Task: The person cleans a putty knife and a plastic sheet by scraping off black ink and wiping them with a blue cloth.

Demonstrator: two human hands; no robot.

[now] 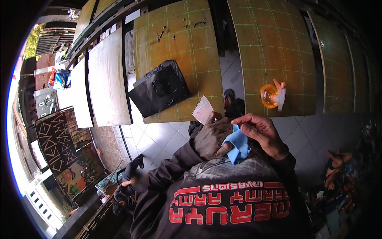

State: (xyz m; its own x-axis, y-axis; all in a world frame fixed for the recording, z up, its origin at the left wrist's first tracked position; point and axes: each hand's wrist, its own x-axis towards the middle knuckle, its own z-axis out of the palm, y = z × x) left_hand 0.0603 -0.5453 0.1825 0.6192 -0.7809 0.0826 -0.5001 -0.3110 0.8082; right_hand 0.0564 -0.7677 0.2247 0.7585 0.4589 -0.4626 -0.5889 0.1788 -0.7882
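Note:
Close in front of my chest, my left hand [213, 138] is closed, and a pale pinkish flat piece [203, 110], wide-ended like a scraper, juts out past its fingers toward the table. A blue cloth [237, 148] hangs crumpled between my two hands. My right hand [263, 132] pinches the cloth's upper part between thumb and fingers, while my left thumb lies against its other side. Beyond my left hand, a black sheet [147, 96] with a ragged far edge lies on the yellow-brown board [205, 79].
A spray bottle [269, 96] with orange liquid stands on the right-hand board [274, 51]. Small black scraps [160, 36] dot the middle board's far part. White panels [105, 75] lie to the left. A person [126, 185] is at lower left, another [336, 169] at right.

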